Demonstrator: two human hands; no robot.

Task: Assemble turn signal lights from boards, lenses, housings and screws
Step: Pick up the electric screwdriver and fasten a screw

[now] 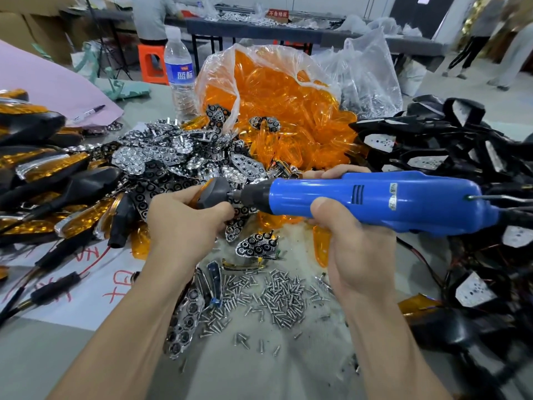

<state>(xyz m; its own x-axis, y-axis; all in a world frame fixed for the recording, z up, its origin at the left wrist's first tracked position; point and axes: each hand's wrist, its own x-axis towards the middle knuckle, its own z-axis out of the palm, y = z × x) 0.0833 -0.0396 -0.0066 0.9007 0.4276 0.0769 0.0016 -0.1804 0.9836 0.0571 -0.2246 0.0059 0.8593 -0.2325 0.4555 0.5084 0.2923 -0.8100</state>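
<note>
My left hand grips a black turn signal housing with an orange lens edge showing behind it. My right hand holds a blue electric screwdriver lying level, its bit touching the back of the housing. Loose screws lie in a heap on the table below my hands. Chrome reflector boards pile up behind the housing. Orange lenses spill from a clear plastic bag. Black housings with wires are heaped at the right.
Finished signal lights are stacked at the left. A water bottle stands behind the chrome pile, next to the bag. A pink sheet with a marker lies at the far left. People stand at tables in the background.
</note>
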